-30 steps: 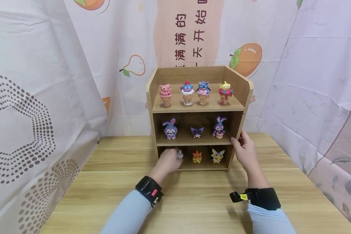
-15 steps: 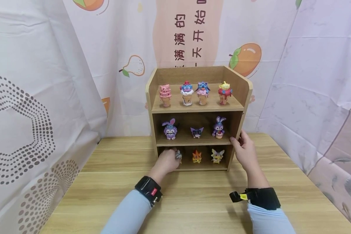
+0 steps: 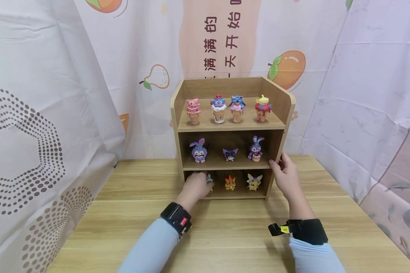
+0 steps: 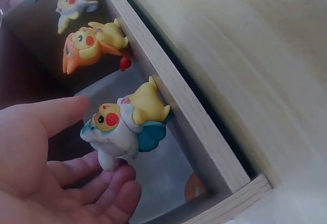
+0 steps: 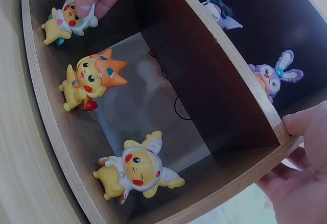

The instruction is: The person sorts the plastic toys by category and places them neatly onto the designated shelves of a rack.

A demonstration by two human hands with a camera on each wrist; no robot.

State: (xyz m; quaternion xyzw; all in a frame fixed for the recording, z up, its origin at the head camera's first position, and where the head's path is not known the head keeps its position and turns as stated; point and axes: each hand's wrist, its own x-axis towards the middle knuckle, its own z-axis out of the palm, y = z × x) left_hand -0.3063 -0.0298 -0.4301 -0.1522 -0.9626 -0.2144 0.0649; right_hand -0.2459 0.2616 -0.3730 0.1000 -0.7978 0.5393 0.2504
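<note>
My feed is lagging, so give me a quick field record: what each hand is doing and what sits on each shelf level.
left hand: holds the white-and-blue figurine, bottom level's left end
right hand: grips the shelf unit's right edge
top level: four ice-cream cone figurines
middle level: three purple figurines
bottom level: orange-hooded figurine and white-hooded figurine, both standing

In the head view, the person's left hand (image 3: 195,188) is hiding most of the small yellow figurine with the white-and-teal hood (image 3: 210,179). The right hand (image 5: 301,183) is running off the right-wrist picture's lower corner, its fingertips disappearing behind the wooden shelf unit's (image 5: 225,55) side wall.
</note>
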